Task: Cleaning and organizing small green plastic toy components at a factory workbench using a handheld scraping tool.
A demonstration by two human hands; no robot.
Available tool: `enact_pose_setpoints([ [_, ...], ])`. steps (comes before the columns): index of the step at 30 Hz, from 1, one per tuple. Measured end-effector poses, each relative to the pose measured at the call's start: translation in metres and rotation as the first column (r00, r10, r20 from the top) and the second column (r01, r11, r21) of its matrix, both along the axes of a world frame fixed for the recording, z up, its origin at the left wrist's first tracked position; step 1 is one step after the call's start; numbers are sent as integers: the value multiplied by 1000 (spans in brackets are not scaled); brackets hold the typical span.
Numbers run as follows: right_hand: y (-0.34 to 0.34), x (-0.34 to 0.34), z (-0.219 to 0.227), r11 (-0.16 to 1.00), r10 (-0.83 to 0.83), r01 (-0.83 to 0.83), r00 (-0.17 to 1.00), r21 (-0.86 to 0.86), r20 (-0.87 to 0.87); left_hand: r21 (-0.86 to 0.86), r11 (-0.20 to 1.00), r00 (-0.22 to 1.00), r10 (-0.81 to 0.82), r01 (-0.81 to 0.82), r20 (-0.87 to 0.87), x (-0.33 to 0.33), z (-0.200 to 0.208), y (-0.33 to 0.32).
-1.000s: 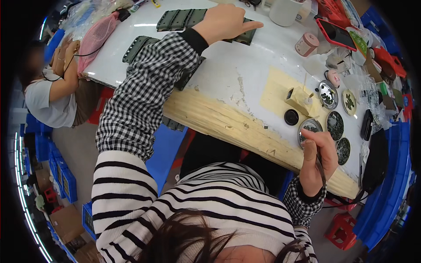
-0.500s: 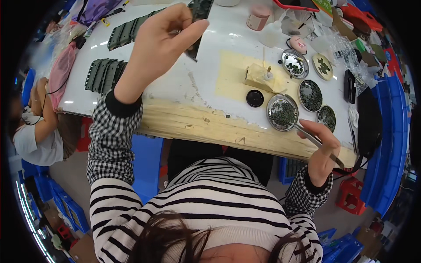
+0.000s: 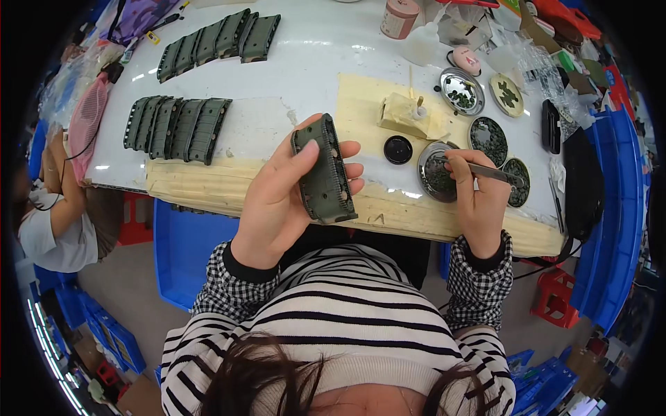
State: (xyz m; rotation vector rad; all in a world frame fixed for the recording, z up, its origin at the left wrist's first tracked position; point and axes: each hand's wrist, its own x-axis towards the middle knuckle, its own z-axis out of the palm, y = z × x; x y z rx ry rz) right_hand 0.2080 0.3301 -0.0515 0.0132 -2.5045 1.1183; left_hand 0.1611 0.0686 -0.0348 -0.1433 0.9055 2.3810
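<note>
My left hand (image 3: pixel 262 208) grips a dark green, slightly curved rectangular casing (image 3: pixel 323 182) with toothed long edges, thumb on its face and fingers behind. It is held tilted above the table's front edge. My right hand (image 3: pixel 480 208) pinches metal tweezers (image 3: pixel 494 172), their tips down at a round metal dish (image 3: pixel 428 186) of small dark green parts. My fingers partly cover that dish, so I cannot tell whether the tips hold a part. Similar green casings lie in two rows, a near row (image 3: pixel 182 130) and a far row (image 3: pixel 216 38), on the table's left side.
Beside the dish are a black round lid (image 3: pixel 397 150) and a tape-wrapped yellowish block (image 3: pixel 402 118). Several more dishes of small parts stand right, including a silver one (image 3: pixel 479 104) and a cream one (image 3: pixel 516 107). A blue bin (image 3: pixel 187 256) sits below; another person (image 3: pixel 62 229) sits left.
My left hand has come down and toward me from the far rows, bringing the casing. My right hand has moved forward, bringing the tweezers to the dish.
</note>
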Motion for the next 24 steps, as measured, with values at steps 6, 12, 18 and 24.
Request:
enact_pose_setpoints([
  [6,-4,-1,3,999,8,-8,1000,53,-4,-170,985,985,-10,-20,-173,9,-1,8],
  [12,-4,-2,5,996,33,-30,999,83,-26,-197,980,969,-65,18,-238,15,-4,13],
  [18,-12,7,18,941,109,-119,993,-317,-48,-192,970,965,-186,151,-183,16,-9,14],
  [24,-32,9,31,773,382,-410,910,-484,-161,-15,921,919,-388,388,-64,18,-7,30],
])
